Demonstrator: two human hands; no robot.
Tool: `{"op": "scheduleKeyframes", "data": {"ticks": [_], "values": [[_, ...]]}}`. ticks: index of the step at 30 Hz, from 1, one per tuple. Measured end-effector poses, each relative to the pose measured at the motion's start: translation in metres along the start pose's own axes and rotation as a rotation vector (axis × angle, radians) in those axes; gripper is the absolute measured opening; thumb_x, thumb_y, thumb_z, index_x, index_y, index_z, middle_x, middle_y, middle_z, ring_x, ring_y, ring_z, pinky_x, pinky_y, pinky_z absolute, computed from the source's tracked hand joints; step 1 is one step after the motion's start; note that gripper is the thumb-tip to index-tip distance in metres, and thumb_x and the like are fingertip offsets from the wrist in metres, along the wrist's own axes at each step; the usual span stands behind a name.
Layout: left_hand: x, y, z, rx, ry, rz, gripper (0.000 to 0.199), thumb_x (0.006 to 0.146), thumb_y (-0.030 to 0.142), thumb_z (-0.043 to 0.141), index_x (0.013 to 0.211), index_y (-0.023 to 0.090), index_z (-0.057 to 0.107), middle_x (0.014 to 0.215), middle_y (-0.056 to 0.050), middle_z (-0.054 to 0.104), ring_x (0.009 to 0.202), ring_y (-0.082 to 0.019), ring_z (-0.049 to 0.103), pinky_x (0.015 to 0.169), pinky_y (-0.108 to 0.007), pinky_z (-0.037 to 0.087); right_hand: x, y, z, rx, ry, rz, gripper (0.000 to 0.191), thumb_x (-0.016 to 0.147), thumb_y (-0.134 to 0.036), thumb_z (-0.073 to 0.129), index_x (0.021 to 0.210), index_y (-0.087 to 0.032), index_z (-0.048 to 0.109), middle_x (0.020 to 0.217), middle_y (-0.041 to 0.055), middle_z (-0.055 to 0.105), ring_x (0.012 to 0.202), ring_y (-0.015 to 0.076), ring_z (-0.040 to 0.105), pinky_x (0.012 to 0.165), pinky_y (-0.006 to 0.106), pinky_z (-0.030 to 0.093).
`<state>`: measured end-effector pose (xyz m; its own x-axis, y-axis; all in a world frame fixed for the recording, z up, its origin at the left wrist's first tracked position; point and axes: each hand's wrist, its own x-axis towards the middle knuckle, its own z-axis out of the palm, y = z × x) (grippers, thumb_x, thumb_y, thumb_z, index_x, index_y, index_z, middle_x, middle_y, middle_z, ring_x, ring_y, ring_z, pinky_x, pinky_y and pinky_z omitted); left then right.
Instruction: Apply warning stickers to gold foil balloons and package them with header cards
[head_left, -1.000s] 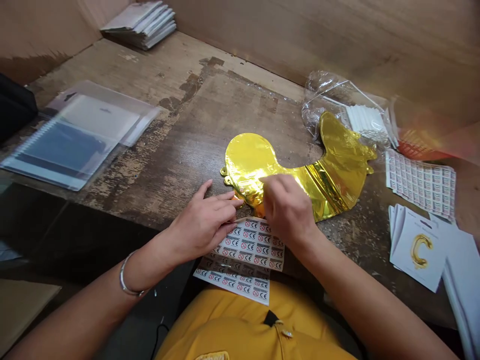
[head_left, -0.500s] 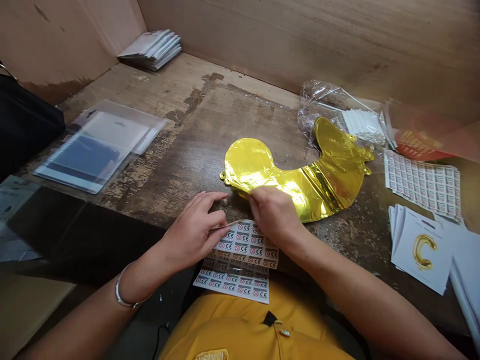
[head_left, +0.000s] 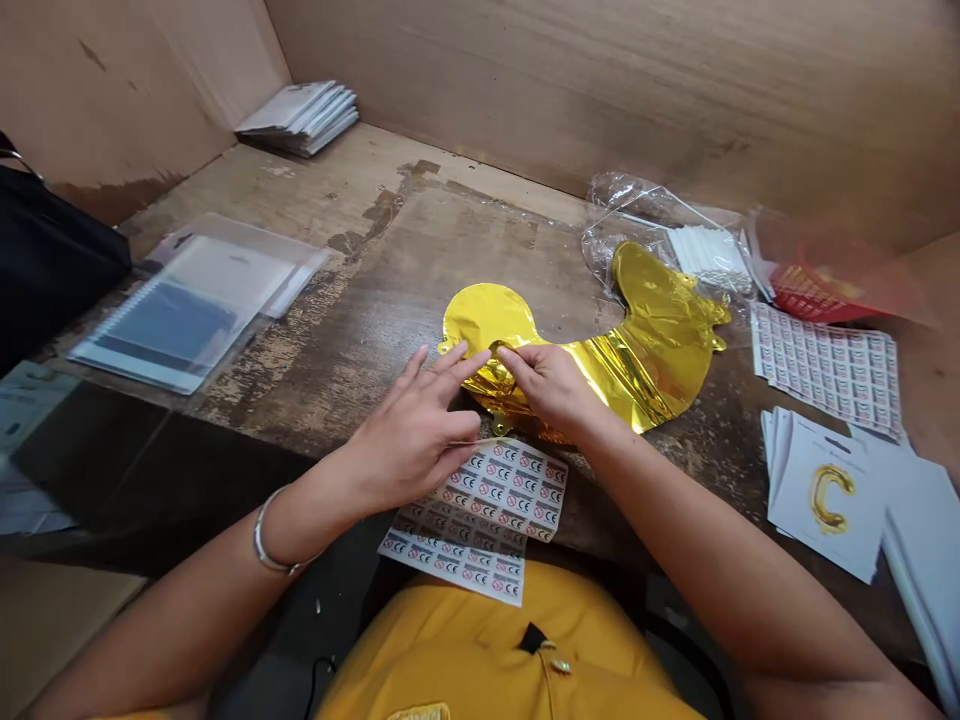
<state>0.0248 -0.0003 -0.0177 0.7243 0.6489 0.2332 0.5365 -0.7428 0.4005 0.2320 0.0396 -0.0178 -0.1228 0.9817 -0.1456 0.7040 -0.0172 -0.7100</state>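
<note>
A flat gold foil balloon (head_left: 675, 350), curved like a C, lies on the wooden table. My right hand (head_left: 551, 390) pinches the balloon's lower edge near its left end, where the foil is bunched. My left hand (head_left: 416, 430) grips a sheet of CE stickers (head_left: 517, 487) between thumb and bent finger, while its other fingers stretch out onto the foil. The sticker sheet hangs over the table's front edge above my lap, with a second part of stickers below it.
Clear plastic sleeves (head_left: 202, 300) lie left, a stack of packets (head_left: 300, 118) back left. On the right are a plastic bag with white sticks (head_left: 709, 255), a red basket (head_left: 814, 290), more sticker sheets (head_left: 829, 370) and cards picturing a gold C (head_left: 829, 495).
My right hand has moved up slightly, and the balloon's lower edge is now lifted and crumpled. My left hand has moved up and right, its fingers now over the foil. The view has shifted slightly.
</note>
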Motion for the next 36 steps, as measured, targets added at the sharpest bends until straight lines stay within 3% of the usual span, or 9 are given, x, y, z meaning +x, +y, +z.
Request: {"op": "scheduleKeyframes", "data": {"ticks": [6,10,13,16,18,21,25,31,36], "values": [[0.02,-0.005,0.006,-0.016,-0.096,0.178,0.013,0.088,0.022,0.058,0.079,0.018,0.066,0.139,-0.012,0.055,0.134,-0.028,0.045,0.114,-0.054,0.029,0.012,-0.001,-0.007,0.071,-0.075,0.046,0.04,0.088,-0.039,0.05,0.053,-0.019,0.05,0.047,-0.0058,0.035,0.048,0.009,0.032,0.052,0.026,0.024],[0.027,-0.009,0.014,-0.092,-0.14,0.186,0.015,0.09,0.021,0.055,0.079,0.017,0.065,0.137,-0.014,0.056,0.121,-0.026,0.056,0.099,-0.045,0.048,0.007,-0.002,-0.014,0.089,0.225,-0.002,0.039,0.087,-0.038,0.052,0.053,-0.019,0.048,0.052,-0.0041,0.041,0.051,0.0096,0.036,0.052,0.026,0.027],[0.028,-0.009,0.014,-0.096,-0.145,0.188,0.016,0.09,0.02,0.055,0.079,0.017,0.066,0.128,-0.013,0.061,0.115,-0.025,0.058,0.098,-0.044,0.048,-0.015,-0.002,-0.017,0.031,0.401,-0.103,0.027,0.084,-0.042,0.057,0.081,-0.016,0.063,0.076,0.0038,0.063,0.067,0.0154,0.053,0.064,0.029,0.041],[0.029,-0.008,0.013,-0.104,-0.161,0.168,0.016,0.089,0.02,0.054,0.078,0.018,0.065,0.095,-0.008,0.069,0.098,-0.022,0.063,0.089,-0.039,0.051,-0.044,-0.002,-0.01,-0.217,0.246,-0.216,0.04,0.074,-0.035,0.069,0.109,-0.016,0.063,0.106,0.0126,0.066,0.093,0.0243,0.058,0.081,0.037,0.046],[0.029,-0.007,0.012,-0.11,-0.18,0.163,0.017,0.089,0.02,0.054,0.076,0.019,0.063,0.085,-0.006,0.067,0.091,-0.021,0.064,0.084,-0.037,0.052,-0.058,-0.001,-0.004,-0.356,0.151,-0.263,0.026,0.075,-0.021,0.064,0.101,-0.016,0.066,0.106,0.0128,0.067,0.098,0.0256,0.056,0.086,0.039,0.045],[0.029,-0.007,0.012,-0.11,-0.175,0.188,0.017,0.09,0.019,0.052,0.076,0.018,0.061,0.103,-0.01,0.068,0.107,-0.025,0.061,0.093,-0.041,0.049,-0.057,0.006,-0.008,-0.288,0.177,-0.169,0.016,0.081,-0.013,0.052,0.08,-0.018,0.067,0.083,0.0067,0.069,0.082,0.0202,0.06,0.076,0.033,0.046],[0.027,-0.01,0.013,-0.122,-0.165,0.181,0.019,0.092,0.021,0.049,0.076,0.018,0.06,0.131,-0.011,0.061,0.123,-0.027,0.054,0.102,-0.045,0.045,-0.022,0.041,-0.061,0.033,0.386,-0.006,0.012,0.08,-0.023,0.058,0.073,-0.017,0.065,0.067,0.0005,0.065,0.063,0.014,0.057,0.06,0.026,0.043],[0.024,-0.014,0.017,-0.155,-0.172,0.175,0.017,0.091,0.022,0.051,0.079,0.02,0.063,0.136,-0.008,0.059,0.128,-0.025,0.052,0.104,-0.044,0.045,0.014,0.12,-0.164,-0.077,0.799,0.314,0.006,0.069,-0.013,0.062,0.065,-0.015,0.059,0.064,0.002,0.061,0.06,0.0129,0.051,0.06,0.028,0.038],[0.026,-0.015,0.019,-0.181,-0.175,0.17,0.019,0.09,0.021,0.051,0.073,0.02,0.058,0.136,-0.008,0.059,0.13,-0.025,0.05,0.105,-0.044,0.044,0.01,0.141,-0.182,-0.194,0.914,0.371,0.012,0.072,-0.011,0.054,0.061,-0.016,0.057,0.068,0.0064,0.062,0.071,0.0158,0.053,0.068,0.033,0.037]]}}
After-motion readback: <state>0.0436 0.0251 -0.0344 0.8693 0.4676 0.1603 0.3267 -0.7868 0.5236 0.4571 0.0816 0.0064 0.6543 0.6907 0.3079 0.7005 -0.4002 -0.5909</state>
